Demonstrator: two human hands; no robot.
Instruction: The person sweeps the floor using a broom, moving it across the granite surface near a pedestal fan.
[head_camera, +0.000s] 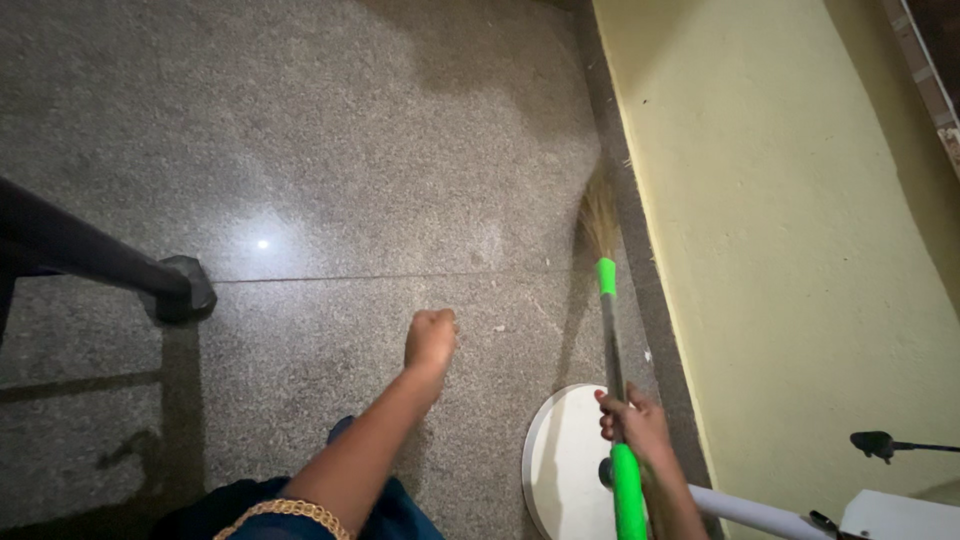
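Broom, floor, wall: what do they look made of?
Broom in the right hand: dry straw-like bristles, tan and frayed; glossy green sleeves look plastic, grey shaft between possibly metal. Floor: polished speckled stone, granite-like, mirroring a light spot, with a thin joint line. Wall: matte yellow paint over slightly uneven plaster, probably.

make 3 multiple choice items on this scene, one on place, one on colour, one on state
1. Where do the broom bristles lie?
A. by the wall
B. under the leg
C. on the round base
2. What colour is the broom grip?
A. red
B. green
C. blue
3. How is the left hand?
A. holding the broom
B. flat on the floor
C. fisted, holding nothing

Key: 1 A, bristles lie along the wall's foot; 2 B, green sleeves show; 3 C, only the right hand grips the broom.
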